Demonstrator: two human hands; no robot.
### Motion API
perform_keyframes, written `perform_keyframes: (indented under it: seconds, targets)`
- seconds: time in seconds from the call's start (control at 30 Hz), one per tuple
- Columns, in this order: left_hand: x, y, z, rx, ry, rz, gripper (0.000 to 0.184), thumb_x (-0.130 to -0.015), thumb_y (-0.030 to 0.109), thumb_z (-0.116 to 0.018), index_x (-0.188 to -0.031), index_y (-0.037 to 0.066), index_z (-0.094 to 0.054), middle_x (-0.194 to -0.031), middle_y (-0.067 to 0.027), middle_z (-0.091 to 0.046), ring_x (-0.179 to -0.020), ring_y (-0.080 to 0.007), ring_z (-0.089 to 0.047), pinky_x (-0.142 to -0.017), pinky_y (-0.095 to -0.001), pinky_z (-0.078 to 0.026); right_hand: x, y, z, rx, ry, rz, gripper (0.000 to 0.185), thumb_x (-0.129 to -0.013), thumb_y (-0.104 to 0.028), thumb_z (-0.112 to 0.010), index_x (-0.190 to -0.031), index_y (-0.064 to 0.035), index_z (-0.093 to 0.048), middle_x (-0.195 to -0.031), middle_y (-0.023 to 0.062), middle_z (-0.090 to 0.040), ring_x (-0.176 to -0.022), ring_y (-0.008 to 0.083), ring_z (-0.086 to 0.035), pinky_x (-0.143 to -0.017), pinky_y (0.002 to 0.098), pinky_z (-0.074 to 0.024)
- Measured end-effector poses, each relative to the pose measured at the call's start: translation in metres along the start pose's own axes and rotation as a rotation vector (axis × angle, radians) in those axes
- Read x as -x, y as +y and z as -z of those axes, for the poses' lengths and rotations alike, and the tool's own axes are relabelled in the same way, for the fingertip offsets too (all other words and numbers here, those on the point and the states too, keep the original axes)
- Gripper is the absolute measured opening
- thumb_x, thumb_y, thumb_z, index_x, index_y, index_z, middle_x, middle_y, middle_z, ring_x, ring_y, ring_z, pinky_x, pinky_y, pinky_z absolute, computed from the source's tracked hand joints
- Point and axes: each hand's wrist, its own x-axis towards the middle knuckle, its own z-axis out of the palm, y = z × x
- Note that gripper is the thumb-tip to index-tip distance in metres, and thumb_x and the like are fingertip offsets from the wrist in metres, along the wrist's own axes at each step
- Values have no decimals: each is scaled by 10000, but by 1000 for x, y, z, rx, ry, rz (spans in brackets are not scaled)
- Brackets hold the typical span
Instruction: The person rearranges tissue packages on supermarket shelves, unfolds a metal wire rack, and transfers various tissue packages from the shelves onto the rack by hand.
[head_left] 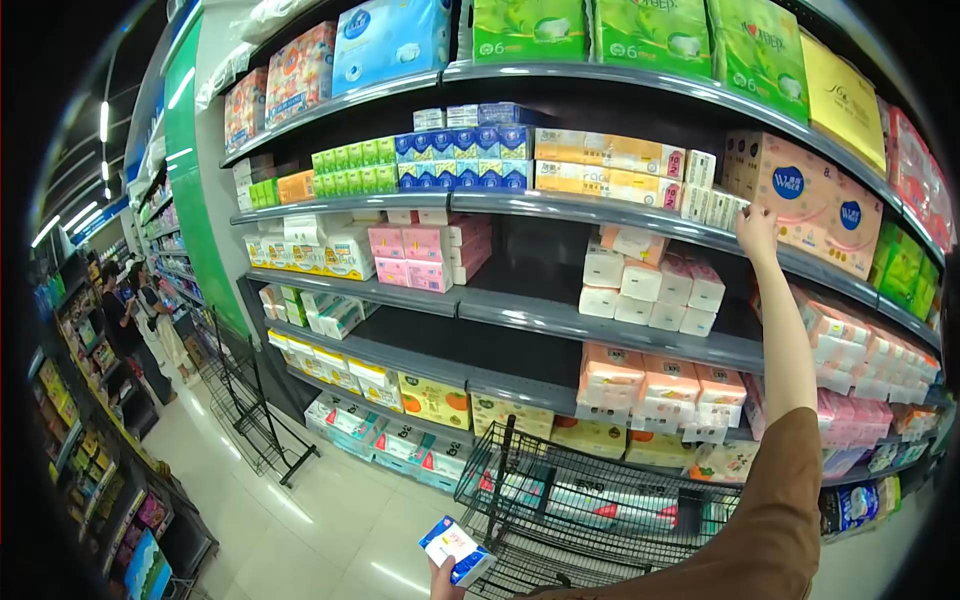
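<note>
My right hand [757,228] reaches up to the second shelf from the top, its bent fingers at the end of a row of small white packs [716,208]. Just right of it stands a large pink tissue box pack [825,215]. Whether the fingers grip a pack is too small to tell. Low in the view, my left hand [446,580] is closed on a blue and white tissue pack [456,550], held over the floor beside a black wire cart.
A black wire cart [600,490] stands below, against the shelving [540,310] of tissue packs. Another wire rack [250,400] is at the left in the aisle. Two people [135,320] stand farther off at the left, near a dark display shelf [110,420].
</note>
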Motion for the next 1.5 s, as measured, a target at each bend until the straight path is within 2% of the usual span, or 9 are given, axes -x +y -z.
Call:
perform_keyframes:
  seconds: [0.3, 0.33, 0.53, 0.8, 0.97, 1.1, 1.17, 1.27, 1.5]
  targets:
    - [18, -55, -48, -32, 135, -27, 658, -965, 202, -573, -1519, 114, -230, -1379, -192, -504, -1248, -344, -545, -995, -521, -502, -30, 12, -21, 41, 39, -179, 514, -985, -527, -443, -1249, -112, -593, -1225, 277, -585, -1155, 477, -565, -982, 571, -428]
    - [19, -58, -53, -26, 153, -30, 663, -965, 207, -573, -1522, 114, -226, -1381, -196, -502, -1251, -346, -542, -992, -522, -504, -33, 14, -23, 9, 126, -122, 485, -947, -475, -543, -1179, -52, -590, -1172, 286, -608, -1036, 463, -629, -886, 559, -484]
    - [7, -54, -62, -162, 149, -129, 602, -1001, 212, -508, -1522, 120, -220, -1358, -191, -508, -1213, -333, -575, -979, -496, -523, -62, 22, -47, -201, 272, 116, 295, -863, -211, -695, -995, -1, -535, -1025, 233, -618, -988, 458, -618, -788, 518, -513]
    - [-39, -46, -44, -135, 50, -86, 591, -993, 156, -502, -1511, 102, -225, -1325, -189, -525, -1155, -343, -604, -994, -498, -533, -74, -23, 63, -349, 613, 234, 247, -884, -203, -672, -882, -14, -513, -931, 163, -579, -848, 391, -597, -707, 494, -469]
    - [-31, -41, -85, -257, 96, -77, 622, -983, 151, -531, -1520, 77, -226, -1326, -170, -529, -1140, -294, -600, -993, -436, -520, -71, -37, 46, -430, 664, 248, 246, -891, -192, -667, -841, -17, -502, -900, 146, -554, -783, 377, -577, -670, 476, -453]
    - [-36, -39, -97, -298, 87, -71, 624, -983, 153, -533, -1521, 75, -226, -1327, -170, -529, -1142, -292, -598, -993, -433, -518, -57, -86, 40, -434, 663, 367, 207, -921, -191, -652, -921, -2, -569, -1093, 181, -620, -916, 393, -629, -767, 481, -522]
    - [-40, -38, -98, -305, 87, -75, 625, -983, 154, -534, -1521, 75, -225, -1327, -169, -529, -1143, -291, -597, -993, -432, -517, -69, -106, 25, -357, 680, 561, 201, -918, -161, -662, -990, 8, -581, -1286, 189, -594, -1030, 399, -625, -864, 451, -539]
    - [-40, -38, -97, -322, 97, -83, 627, -982, 155, -535, -1522, 74, -225, -1327, -169, -529, -1144, -290, -596, -993, -430, -515, -93, -132, 5, -213, 576, 922, 219, -855, -80, -662, -1064, -27, -623, -1322, 112, -592, -1118, 337, -597, -979, 459, -481]
    - [-39, -34, -91, -325, 136, -104, 632, -982, 159, -538, -1523, 72, -224, -1329, -167, -529, -1148, -287, -592, -994, -425, -512, -92, -198, -27, -181, 467, 918, 306, -774, -12, -643, -1079, -40, -628, -1343, 51, -575, -1173, 262, -559, -985, 382, -508]
